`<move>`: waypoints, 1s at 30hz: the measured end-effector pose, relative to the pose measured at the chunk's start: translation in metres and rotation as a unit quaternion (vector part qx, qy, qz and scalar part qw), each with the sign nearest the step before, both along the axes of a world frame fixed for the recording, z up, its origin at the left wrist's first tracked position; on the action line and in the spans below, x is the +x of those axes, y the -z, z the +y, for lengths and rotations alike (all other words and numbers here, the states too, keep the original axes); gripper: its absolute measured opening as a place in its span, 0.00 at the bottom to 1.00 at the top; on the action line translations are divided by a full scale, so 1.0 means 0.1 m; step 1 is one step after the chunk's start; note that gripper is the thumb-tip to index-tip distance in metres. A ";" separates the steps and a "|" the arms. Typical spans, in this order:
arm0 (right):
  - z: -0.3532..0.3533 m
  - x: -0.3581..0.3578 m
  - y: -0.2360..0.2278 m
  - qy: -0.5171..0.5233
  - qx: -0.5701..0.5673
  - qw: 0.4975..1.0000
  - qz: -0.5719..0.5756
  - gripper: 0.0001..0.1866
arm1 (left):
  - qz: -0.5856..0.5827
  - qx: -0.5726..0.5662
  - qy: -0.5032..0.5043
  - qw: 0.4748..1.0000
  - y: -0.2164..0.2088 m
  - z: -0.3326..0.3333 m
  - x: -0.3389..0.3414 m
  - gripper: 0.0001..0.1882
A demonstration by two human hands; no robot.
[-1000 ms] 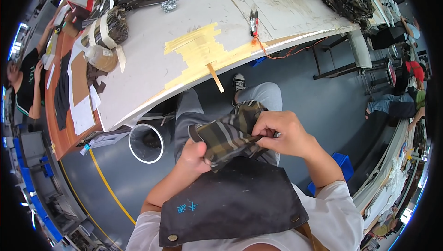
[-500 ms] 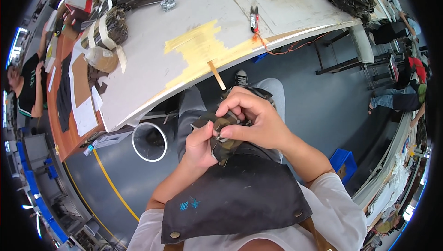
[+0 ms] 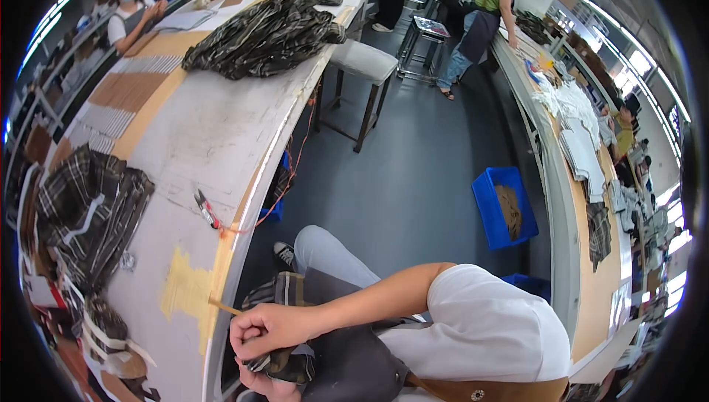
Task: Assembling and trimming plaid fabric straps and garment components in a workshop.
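Note:
Dark plaid cloth [image 3: 284, 363] is bunched between my two hands, low in the view above my lap beside the table edge. My right hand [image 3: 269, 328] lies over the top of it, fingers curled in and gripping it. Below, my left hand [image 3: 269, 386] holds the cloth from the other side; only its thumb side shows, partly cut off by the lower edge. More plaid cloth [image 3: 284, 290] hangs past my right wrist over my knee. A thin wooden strip [image 3: 225, 307] sticks out from the table edge just beyond my right hand.
The worktable [image 3: 181, 202] carries red-handled snippers [image 3: 207, 210] on an orange cord, yellow tape [image 3: 186, 284] and plaid garment piles [image 3: 258, 36]. A padded stool [image 3: 363, 60] stands beyond. Blue bins [image 3: 491, 213] sit beside the right-hand table. Other people [image 3: 491, 14] stand at tables farther off.
The view has swung to the right, bringing the aisle, stool and people into sight. My hands now appear lower left, still on the plaid cloth.

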State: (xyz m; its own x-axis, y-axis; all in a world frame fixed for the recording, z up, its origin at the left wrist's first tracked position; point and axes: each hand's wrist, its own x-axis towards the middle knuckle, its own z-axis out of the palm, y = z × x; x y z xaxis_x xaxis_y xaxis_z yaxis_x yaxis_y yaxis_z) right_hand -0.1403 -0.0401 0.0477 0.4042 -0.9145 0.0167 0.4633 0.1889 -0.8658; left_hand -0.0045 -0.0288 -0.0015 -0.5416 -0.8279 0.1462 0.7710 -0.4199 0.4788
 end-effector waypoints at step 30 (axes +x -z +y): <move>0.38 -0.54 -0.29 0.091 -0.339 0.885 0.306 0.15 | -0.201 -0.030 0.049 0.978 -0.27 0.14 0.23 0.38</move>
